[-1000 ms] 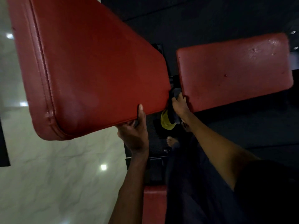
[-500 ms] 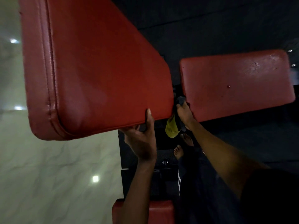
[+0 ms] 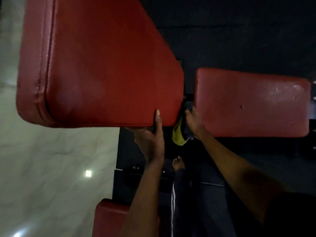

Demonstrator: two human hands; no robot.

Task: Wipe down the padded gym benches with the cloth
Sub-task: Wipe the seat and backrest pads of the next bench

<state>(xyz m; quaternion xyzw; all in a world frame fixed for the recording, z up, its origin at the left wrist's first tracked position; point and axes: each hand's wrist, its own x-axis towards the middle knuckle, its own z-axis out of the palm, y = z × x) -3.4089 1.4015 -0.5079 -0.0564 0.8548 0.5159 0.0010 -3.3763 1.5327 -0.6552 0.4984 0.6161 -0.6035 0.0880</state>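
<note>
Clamped on the lower edge of the big red pad (image 3: pixel 102 65), thumb on top, my left hand (image 3: pixel 150 139) steadies it, I judge. My right hand (image 3: pixel 194 121) bunches the cloth (image 3: pixel 178 136) at frame centre, reaching the gap beside the smaller pad (image 3: pixel 253 103).

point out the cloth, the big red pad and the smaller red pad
cloth (image 3: pixel 178 136): head view, on its yellow lower fold.
big red pad (image 3: pixel 106 65): head view, on the middle of its top face.
smaller red pad (image 3: pixel 248 103): head view, on the middle of its top face.
</note>
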